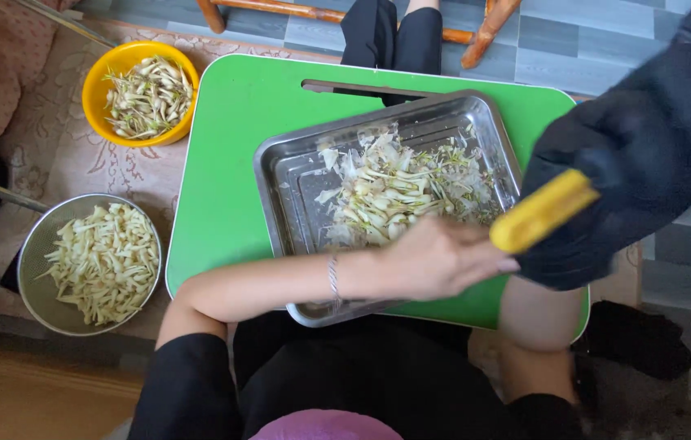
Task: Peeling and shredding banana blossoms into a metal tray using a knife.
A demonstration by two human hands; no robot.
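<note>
We are sorting the flower pieces (394, 191) heaped in the metal tray (280, 175) on the green desk (223, 163). Our left hand (439, 259) lies open, reaching over them; our right hand is hidden, state unclear. Next, we probably pinch up another piece.

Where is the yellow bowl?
In the head view, the yellow bowl sits top left, beside the green board and above the round metal pan.

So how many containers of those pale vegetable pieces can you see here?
3: a yellow bowl at upper left, a round metal bowl at lower left, and a steel tray on the green board. Others may lie out of view.
</note>
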